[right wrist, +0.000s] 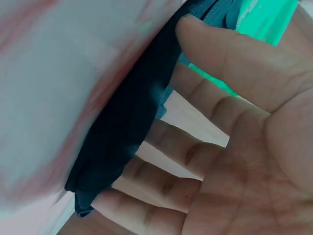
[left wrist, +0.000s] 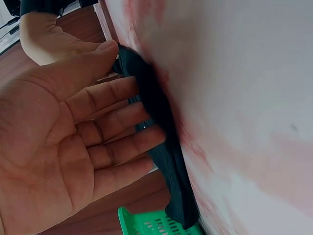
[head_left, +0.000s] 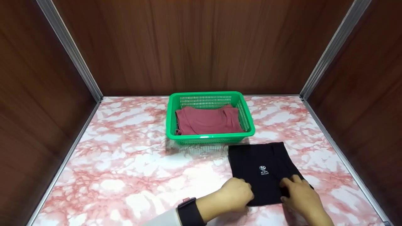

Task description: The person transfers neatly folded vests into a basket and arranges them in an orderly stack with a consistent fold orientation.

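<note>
A folded black garment [head_left: 256, 175] with a small white print lies flat on the table, just in front of the basket's right corner. My left hand [head_left: 237, 194] is at its near left edge. In the left wrist view the fingers [left wrist: 120, 117] of that hand are extended, their tips touching the dark cloth [left wrist: 168, 161]. At the near right side of the garment rests my right hand [head_left: 300, 193]. Its fingers [right wrist: 166, 183] are spread and only slightly bent in the right wrist view, with the thumb and fingertips against the cloth's edge [right wrist: 129, 107].
Behind the garment, a green plastic basket [head_left: 169, 121] holds a folded dull-red garment [head_left: 209, 121]. The table [head_left: 125, 175] has a red and white marbled top. Brown wood-grain panels [head_left: 201, 47] with metal corner strips enclose it at the back and both sides.
</note>
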A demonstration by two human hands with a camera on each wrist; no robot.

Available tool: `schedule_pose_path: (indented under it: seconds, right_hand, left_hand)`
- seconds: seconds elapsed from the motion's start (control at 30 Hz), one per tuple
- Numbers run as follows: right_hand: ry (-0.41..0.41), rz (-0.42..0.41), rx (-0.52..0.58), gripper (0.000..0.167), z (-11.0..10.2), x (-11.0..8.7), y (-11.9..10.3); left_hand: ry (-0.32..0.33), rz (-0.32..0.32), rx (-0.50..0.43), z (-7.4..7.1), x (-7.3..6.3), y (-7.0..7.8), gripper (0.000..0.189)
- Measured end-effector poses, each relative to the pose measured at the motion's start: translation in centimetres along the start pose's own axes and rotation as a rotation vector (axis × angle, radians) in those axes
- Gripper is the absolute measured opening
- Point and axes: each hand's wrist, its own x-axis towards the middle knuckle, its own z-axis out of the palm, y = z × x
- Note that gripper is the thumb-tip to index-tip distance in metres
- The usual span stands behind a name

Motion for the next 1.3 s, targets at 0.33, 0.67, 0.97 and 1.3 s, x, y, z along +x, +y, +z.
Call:
schedule_pose_path:
  seconds: [0.33,0.67,0.97,1.3]
  right_hand:
    - [-0.030,0.017,-0.008,0.038,0.4,0.1,-2.7]
    - [0.028,-0.006,-0.019,0.036,1.3,0.1,-5.9]
    - [0.068,-0.031,-0.013,0.038,2.1,0.1,-9.4]
    - [0.058,-0.025,-0.048,0.039,2.6,0.0,-12.5]
  left_hand:
    - [0.062,-0.024,-0.041,0.9,-2.5,-1.0,0.029]
    - [0.105,-0.076,-0.081,1.6,-5.4,-2.2,0.029]
    - [0.196,-0.144,-0.121,2.8,-8.8,-3.3,0.013]
    - [0.210,-0.230,-0.236,3.7,-11.7,-3.9,0.014]
